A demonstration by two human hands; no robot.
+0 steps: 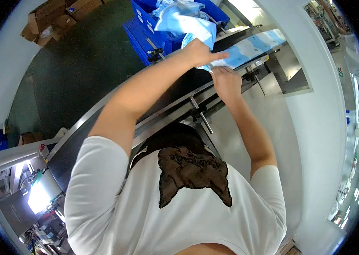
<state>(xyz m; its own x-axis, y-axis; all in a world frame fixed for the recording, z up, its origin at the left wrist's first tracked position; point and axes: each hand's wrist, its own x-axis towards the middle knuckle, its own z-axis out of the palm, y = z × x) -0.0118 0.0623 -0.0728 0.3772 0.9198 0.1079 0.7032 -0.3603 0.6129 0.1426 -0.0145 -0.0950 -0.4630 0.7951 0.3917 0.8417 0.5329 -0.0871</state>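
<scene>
fingers [221, 55] flat atop blue packet [247, 47]

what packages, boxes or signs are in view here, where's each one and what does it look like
Flat packages: on the belt past both hands, light blue and white, in a row.
Soft packs: heaped in the blue crates, pale blue.
Cardboard boxes: upper left on the floor, brown.
Sign: right wall, small, green and red.

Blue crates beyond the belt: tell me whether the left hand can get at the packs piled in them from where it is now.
Probably yes. The left hand is stretched out across the dark belt, and the packs heaped in the blue crates lie just past it. Nothing stands between them, though that arm looks nearly fully extended.
</scene>
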